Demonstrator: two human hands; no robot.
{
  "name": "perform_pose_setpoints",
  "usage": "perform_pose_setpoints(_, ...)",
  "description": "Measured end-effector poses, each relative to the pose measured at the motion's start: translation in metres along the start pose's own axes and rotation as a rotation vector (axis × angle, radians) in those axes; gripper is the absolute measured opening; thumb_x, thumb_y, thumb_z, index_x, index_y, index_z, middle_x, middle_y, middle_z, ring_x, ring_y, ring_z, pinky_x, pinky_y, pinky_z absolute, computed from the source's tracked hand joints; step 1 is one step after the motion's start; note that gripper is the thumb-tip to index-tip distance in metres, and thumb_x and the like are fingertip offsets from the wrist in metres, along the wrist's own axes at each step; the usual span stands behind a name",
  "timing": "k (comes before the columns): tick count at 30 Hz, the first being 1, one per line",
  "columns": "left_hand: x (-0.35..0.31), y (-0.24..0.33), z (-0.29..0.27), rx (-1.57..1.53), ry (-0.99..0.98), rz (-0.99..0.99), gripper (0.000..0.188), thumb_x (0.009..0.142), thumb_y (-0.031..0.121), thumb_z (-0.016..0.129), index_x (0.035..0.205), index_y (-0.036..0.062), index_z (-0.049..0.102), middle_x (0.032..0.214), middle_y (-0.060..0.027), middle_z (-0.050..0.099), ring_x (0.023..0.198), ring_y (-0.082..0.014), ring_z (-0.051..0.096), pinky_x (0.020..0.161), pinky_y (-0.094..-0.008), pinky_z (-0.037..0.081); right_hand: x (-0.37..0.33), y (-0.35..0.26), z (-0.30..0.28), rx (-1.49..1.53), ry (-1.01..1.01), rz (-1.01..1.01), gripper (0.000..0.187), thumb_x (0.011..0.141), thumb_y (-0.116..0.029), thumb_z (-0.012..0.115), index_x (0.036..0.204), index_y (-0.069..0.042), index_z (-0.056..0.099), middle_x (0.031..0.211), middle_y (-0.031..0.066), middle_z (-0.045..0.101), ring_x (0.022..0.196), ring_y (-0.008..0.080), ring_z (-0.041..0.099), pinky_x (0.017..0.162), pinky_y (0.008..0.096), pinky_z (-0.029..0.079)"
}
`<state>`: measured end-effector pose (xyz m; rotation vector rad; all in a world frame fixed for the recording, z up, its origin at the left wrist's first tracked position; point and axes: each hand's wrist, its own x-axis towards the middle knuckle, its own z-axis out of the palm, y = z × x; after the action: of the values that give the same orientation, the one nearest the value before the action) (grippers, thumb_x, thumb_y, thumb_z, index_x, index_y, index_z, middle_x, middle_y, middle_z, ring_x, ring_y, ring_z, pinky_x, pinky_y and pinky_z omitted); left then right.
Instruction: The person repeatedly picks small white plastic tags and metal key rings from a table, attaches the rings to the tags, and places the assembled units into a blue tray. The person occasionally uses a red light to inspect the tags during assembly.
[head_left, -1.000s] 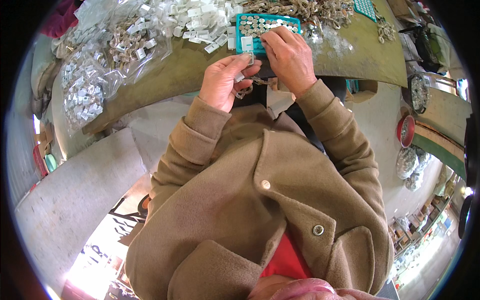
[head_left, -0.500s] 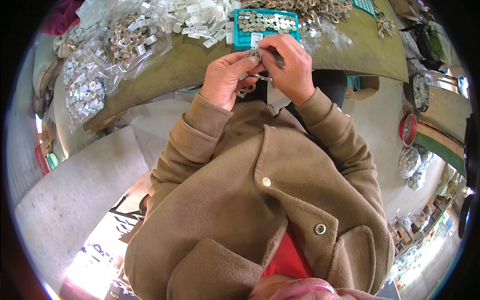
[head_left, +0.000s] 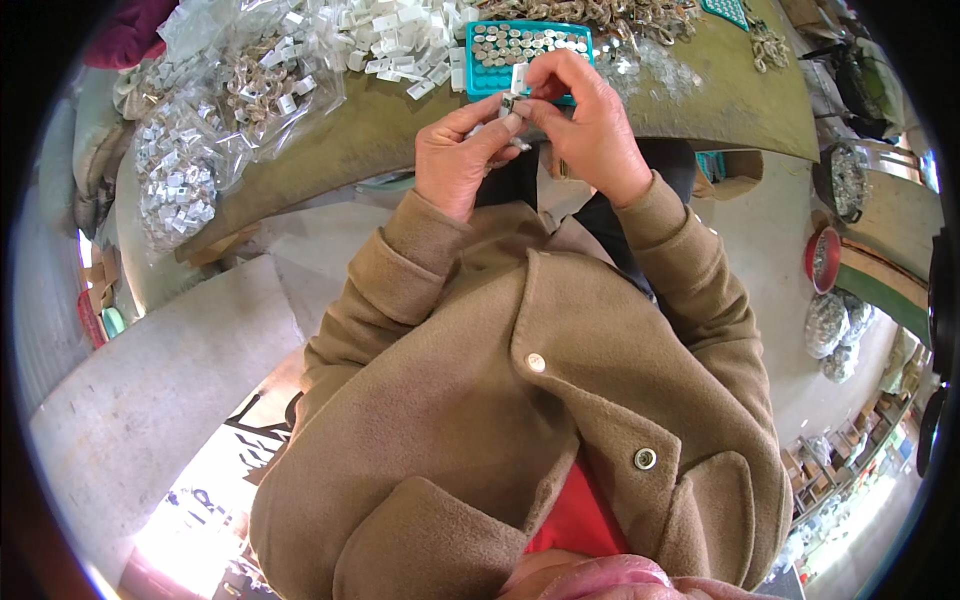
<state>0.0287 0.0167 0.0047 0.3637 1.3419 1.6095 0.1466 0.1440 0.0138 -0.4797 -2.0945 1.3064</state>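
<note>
Both hands meet just over the near edge of the table. My left hand [head_left: 450, 160] is closed, its thumb and fingers pinching the lower end of a small white plastic case [head_left: 519, 77]. My right hand [head_left: 592, 128] is closed at the same case, with thumb and forefinger against its right side. A small dark and metallic part shows between the fingertips, too small to make out. A pale, shiny cord [head_left: 519, 146] hangs partly hidden beneath my left fingers. Just behind the hands lies a teal tray [head_left: 472, 72] with several round silver button cells [head_left: 515, 42] in its pockets.
White plastic cases [head_left: 405, 40] are heaped behind and left of the tray. Clear bags [head_left: 180, 190] of white parts slump over the table's left edge. Coiled clear cords [head_left: 640, 18] and small transparent pieces [head_left: 665, 75] lie at the right. A red bowl [head_left: 823, 260] stands farther right.
My right hand has risen slightly, its forefinger lifting beside the white case. The cord loops beneath the hands have drawn up and now show less.
</note>
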Motion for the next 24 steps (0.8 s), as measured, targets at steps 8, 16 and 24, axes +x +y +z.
perform_pose_setpoints(8,0.000,0.009,0.001,-0.133,-0.086,-0.089,0.027,0.096,0.014,0.063,0.120,0.0018,0.064,0.103,-0.0064,0.071,0.089,-0.0115,0.069,0.067,-0.0215,0.057,0.004,-0.004,0.008,0.487,0.048,0.318,0.032,0.094,-0.019,0.069,0.118,0.000,0.061,0.091,0.0046,0.062,0.088,0.0090,0.062,0.072,0.0233,0.051)
perform_pose_setpoints(16,0.001,0.004,0.003,-0.294,-0.139,-0.270,0.029,0.097,0.022,0.064,0.120,0.0045,0.063,0.102,-0.0049,0.069,0.091,-0.0110,0.067,0.066,-0.0199,0.054,-0.006,-0.015,0.006,0.150,-0.007,0.347,0.024,0.101,-0.017,0.054,0.088,0.001,0.062,0.081,0.0053,0.068,0.064,0.0083,0.062,0.058,0.0274,0.049)
perform_pose_setpoints(24,0.012,-0.006,-0.008,-0.668,-0.386,-0.576,0.023,0.097,0.023,0.065,0.114,0.0093,0.059,0.099,-0.0034,0.066,0.075,-0.0019,0.059,0.049,-0.0139,0.042,-0.007,-0.002,-0.005,0.768,-0.027,0.539,0.024,0.099,-0.012,0.055,0.107,0.005,0.069,0.098,0.0098,0.073,0.076,0.0115,0.065,0.071,0.0235,0.053)
